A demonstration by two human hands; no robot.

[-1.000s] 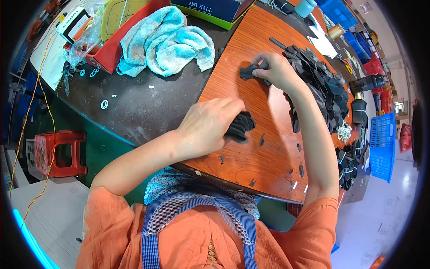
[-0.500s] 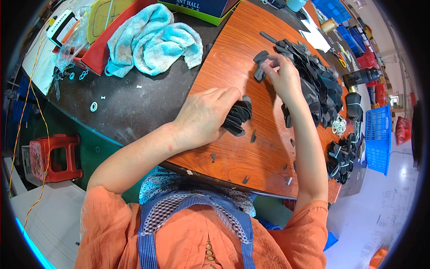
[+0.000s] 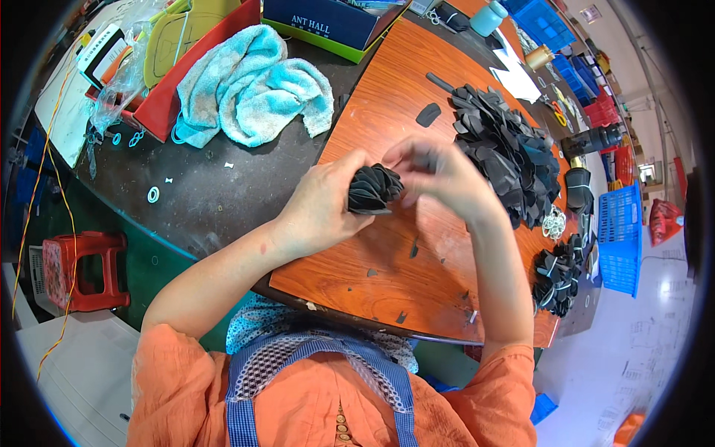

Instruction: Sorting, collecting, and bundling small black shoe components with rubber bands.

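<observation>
Left fingers [image 3: 351,165] clamp the black bundle [image 3: 375,188] at its left; right fingers [image 3: 421,149] blur beside it, grip unclear.

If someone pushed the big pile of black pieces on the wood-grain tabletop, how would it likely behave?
The black pile would probably spread or shed pieces rather than slide as one, since they overlap at odd angles with no tie visible. Each piece looks thin and flat, so likely light and unlikely to roll.
</observation>
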